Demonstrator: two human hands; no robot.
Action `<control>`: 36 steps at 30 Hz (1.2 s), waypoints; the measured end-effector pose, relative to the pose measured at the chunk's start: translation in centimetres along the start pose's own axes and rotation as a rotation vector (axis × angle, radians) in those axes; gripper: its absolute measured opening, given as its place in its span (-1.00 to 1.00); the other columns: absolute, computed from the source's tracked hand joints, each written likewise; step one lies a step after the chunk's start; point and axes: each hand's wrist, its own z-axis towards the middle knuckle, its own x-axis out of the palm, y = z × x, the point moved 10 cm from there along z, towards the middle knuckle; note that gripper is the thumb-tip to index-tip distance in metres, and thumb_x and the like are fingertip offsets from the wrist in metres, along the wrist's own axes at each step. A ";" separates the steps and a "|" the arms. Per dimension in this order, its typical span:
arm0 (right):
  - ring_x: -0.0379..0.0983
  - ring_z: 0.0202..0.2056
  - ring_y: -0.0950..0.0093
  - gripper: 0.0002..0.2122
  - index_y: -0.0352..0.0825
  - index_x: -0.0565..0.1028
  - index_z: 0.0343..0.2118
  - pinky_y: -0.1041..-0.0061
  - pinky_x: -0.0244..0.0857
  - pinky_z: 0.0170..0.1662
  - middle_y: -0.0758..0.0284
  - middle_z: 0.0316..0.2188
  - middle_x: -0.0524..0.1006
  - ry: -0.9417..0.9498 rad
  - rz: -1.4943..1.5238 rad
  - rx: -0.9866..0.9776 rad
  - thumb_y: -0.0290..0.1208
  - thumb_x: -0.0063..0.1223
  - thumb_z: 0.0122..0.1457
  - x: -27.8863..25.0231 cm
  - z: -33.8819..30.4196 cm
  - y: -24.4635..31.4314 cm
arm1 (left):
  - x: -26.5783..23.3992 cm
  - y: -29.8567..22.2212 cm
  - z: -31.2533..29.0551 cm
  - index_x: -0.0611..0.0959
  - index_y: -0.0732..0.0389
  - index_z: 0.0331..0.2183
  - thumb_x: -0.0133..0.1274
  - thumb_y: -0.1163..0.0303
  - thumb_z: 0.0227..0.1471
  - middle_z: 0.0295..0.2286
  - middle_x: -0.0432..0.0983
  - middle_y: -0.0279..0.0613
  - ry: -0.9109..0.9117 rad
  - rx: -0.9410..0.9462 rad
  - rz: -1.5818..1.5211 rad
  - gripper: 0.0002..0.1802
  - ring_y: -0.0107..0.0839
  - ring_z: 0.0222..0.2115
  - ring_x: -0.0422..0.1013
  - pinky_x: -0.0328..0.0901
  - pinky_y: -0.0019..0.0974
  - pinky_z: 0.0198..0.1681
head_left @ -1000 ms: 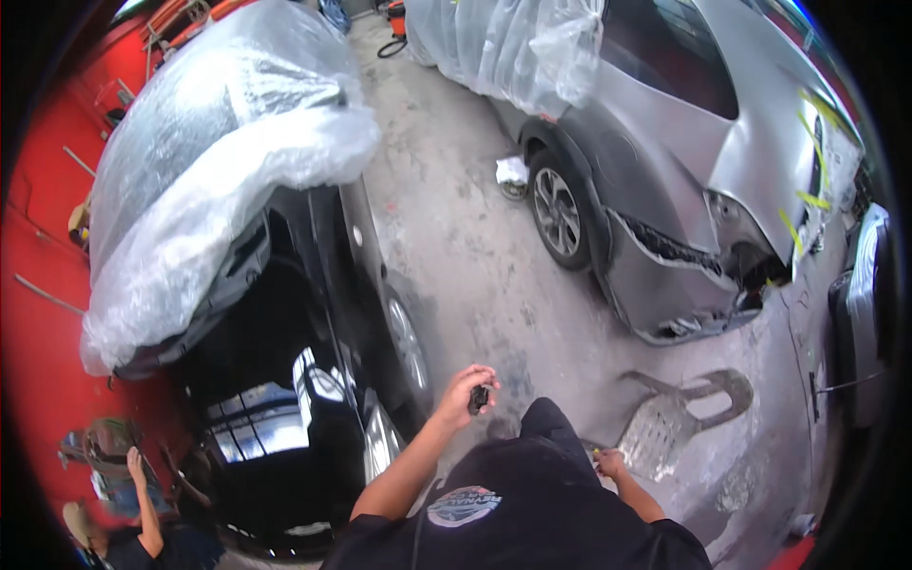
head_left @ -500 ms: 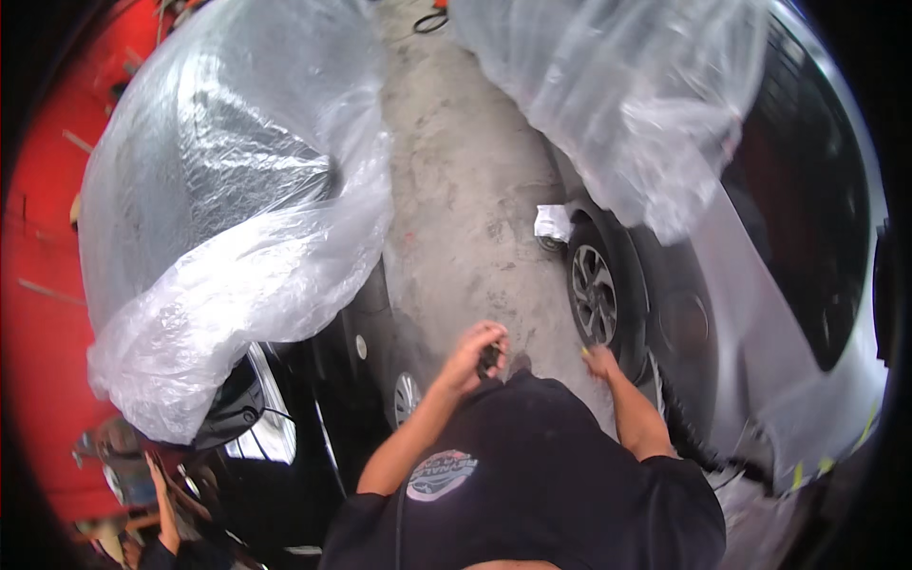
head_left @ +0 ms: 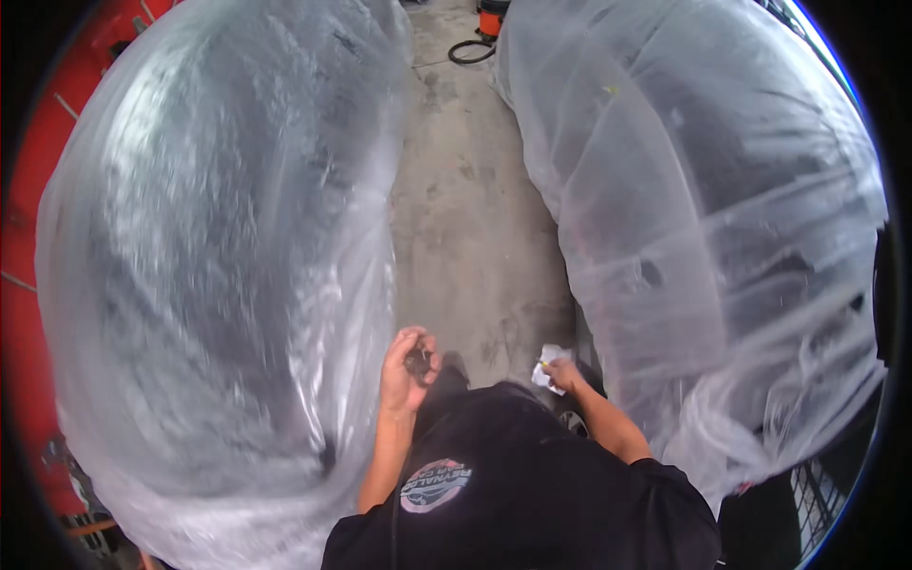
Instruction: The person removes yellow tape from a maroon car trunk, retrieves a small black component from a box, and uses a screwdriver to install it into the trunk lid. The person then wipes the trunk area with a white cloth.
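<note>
My left hand [head_left: 392, 374] is curled around a small, dark, rounded object [head_left: 418, 363], whose exact kind I cannot make out. It is held over the floor beside the plastic-covered car on the left. My right hand [head_left: 564, 375] is closed in a pinch, with a small yellow tip [head_left: 544, 364] showing at the fingers; the rest of that thing is hidden. Behind the right fingers shows a crumpled white sheet [head_left: 554, 353]. Whether the hand touches this sheet I cannot tell.
Cars under clear plastic sheeting stand on both sides, one at the left [head_left: 218, 237] and one at the right [head_left: 646, 228]. Between them runs a concrete floor [head_left: 465, 209]. An orange and black machine [head_left: 491, 19] with a black hose [head_left: 467, 54] is at the far end.
I have moved forward between the cars, and more plastic sheeting surrounds me. My left hand has shifted left, still around the dark object. The white sheet now appears at my right hand.
</note>
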 end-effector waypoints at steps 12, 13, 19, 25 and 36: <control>0.30 -0.78 0.56 -0.81 -0.35 0.48 -0.36 0.51 0.15 -0.75 0.33 -0.72 0.45 -0.057 0.544 0.196 -0.31 0.03 0.26 -23.9 33.2 13.5 | 12.8 -12.8 39.8 0.48 0.18 -0.25 -0.01 0.34 0.16 -0.46 0.45 -0.16 -0.045 -0.053 0.198 -0.85 -0.35 -0.58 0.43 0.21 -0.42 -0.68; 0.30 -0.78 0.56 -0.80 -0.36 0.48 -0.36 0.50 0.16 -0.75 0.33 -0.73 0.45 -0.099 0.515 0.145 -0.31 0.03 0.26 -28.9 37.6 16.6 | 15.5 -15.1 44.2 0.48 0.18 -0.25 -0.01 0.34 0.16 -0.46 0.45 -0.16 -0.041 -0.042 0.230 -0.85 -0.35 -0.58 0.43 0.21 -0.42 -0.68; 0.33 -0.76 0.53 -0.78 -0.40 0.45 -0.42 0.48 0.22 -0.70 0.33 -0.73 0.43 -0.091 0.351 -0.105 -0.33 -0.02 0.26 -49.0 55.8 38.9 | 24.6 -25.2 58.9 0.48 0.17 -0.25 -0.01 0.35 0.16 -0.46 0.46 -0.14 -0.079 0.012 0.184 -0.86 -0.33 -0.59 0.42 0.20 -0.40 -0.68; 0.42 -0.68 0.51 -0.74 -0.38 0.47 -0.42 0.44 0.29 -0.62 0.32 -0.74 0.43 -0.185 0.322 -0.338 -0.27 -0.03 0.27 -59.4 75.2 58.2 | 22.4 -31.9 76.9 0.49 0.18 -0.27 -0.05 0.35 0.18 -0.49 0.45 -0.12 -0.218 0.065 0.007 -0.87 -0.30 -0.61 0.41 0.19 -0.38 -0.69; 0.42 -0.69 0.50 -0.76 -0.43 0.54 -0.27 0.43 0.29 -0.61 0.29 -0.68 0.52 -0.158 0.182 -0.027 -0.31 0.04 0.23 -67.9 101.2 61.2 | 42.1 -55.7 117.6 0.49 0.19 -0.27 -0.03 0.28 0.20 -0.46 0.49 -0.18 0.053 -0.066 0.287 -0.82 -0.37 -0.59 0.43 0.20 -0.40 -0.67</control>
